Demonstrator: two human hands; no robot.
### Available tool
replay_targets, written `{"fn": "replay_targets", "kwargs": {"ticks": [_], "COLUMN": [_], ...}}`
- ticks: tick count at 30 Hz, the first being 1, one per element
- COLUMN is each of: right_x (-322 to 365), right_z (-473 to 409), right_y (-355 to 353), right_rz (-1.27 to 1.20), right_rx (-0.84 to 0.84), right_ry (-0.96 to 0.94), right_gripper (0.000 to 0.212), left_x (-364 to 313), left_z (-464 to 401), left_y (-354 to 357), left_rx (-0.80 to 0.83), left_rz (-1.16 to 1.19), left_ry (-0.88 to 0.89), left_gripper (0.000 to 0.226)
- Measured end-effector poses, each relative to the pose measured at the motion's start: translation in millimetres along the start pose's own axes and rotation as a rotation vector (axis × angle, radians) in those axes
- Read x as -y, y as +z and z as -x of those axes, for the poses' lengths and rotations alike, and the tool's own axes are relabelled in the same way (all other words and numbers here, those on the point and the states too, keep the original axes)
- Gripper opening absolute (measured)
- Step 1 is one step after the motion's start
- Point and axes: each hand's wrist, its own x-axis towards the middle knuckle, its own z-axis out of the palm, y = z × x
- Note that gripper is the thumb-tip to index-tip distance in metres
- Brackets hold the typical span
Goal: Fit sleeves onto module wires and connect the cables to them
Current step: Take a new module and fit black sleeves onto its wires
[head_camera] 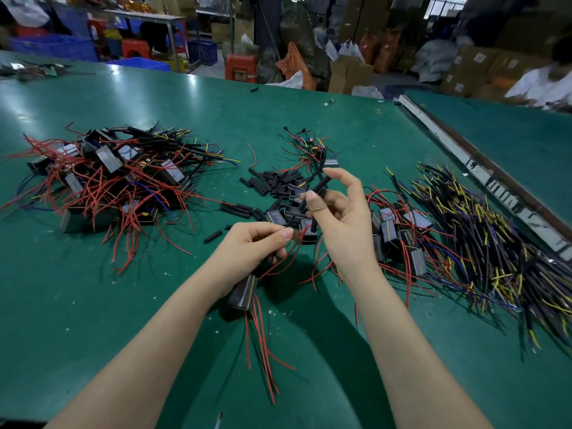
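**Threading a sleeve onto a module wire**

The left hand [253, 246] has its fingers curled round a module [244, 293], which hangs below the palm with red wires trailing toward the viewer; thumb and forefinger pinch one wire near its tip. The right hand [335, 212], just right of the left, pinches a black sleeve [315, 188] between thumb and curled fingers, forefinger lifted free.

To do this well, I judge the wire tip should stick out only a little past the left fingertips so it stays stiff, and the sleeve's lower mouth should be lined up with it before pushing. Twisting the sleeve slightly should help it slide.

Counts, taking the held module as landmark: one module and one sleeve in hand. Beyond it lies a loose scatter of sleeves [272, 181], too many and too overlapped to count. Far left is one tangled pile [108, 171] of modules with wires; right, a cluster of modules [399, 233], roughly ten; farther right, one heap of cables [483, 236], uncountable. All lie on the green table [93, 305].
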Motion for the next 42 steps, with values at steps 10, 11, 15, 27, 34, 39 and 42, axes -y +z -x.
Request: {"fn": "replay_targets", "kwargs": {"ticks": [10, 11, 15, 27, 34, 39, 42], "right_x": [-1, -2, -5, -7, -4, -2, -2], "right_z": [1, 2, 3, 0, -3, -3, -3], "right_y": [-2, -2, -1, -4, -9, -12, -13], "right_rz": [0.061, 0.080, 0.075, 0.038, -0.009, 0.009, 0.024], "right_rx": [0.054, 0.085, 0.184, 0.133, 0.128, 0.153, 0.141], "right_ry": [-0.023, -0.028, 0.000, 0.107, 0.193, 0.189, 0.182], "right_gripper": [0.033, 0.033, 0.032, 0.022, 0.016, 0.017, 0.018], "left_x": [3, 3, 5, 10, 9, 7, 5], "left_z": [-1, -1, -2, -7, -2, -2, -3], "left_y": [0, 0, -2, -5, -20, -24, -25], "left_rx": [-0.001, -0.003, -0.025, -0.048, 0.218, 0.215, 0.147], "left_rz": [0.008, 0.011, -0.056, 0.019, -0.172, -0.206, -0.203], "left_ry": [-0.014, -0.011, 0.058, 0.077, -0.042, -0.027, 0.035], "left_gripper": [0.014, 0.016, 0.019, 0.048, 0.054, 0.055, 0.055]}}
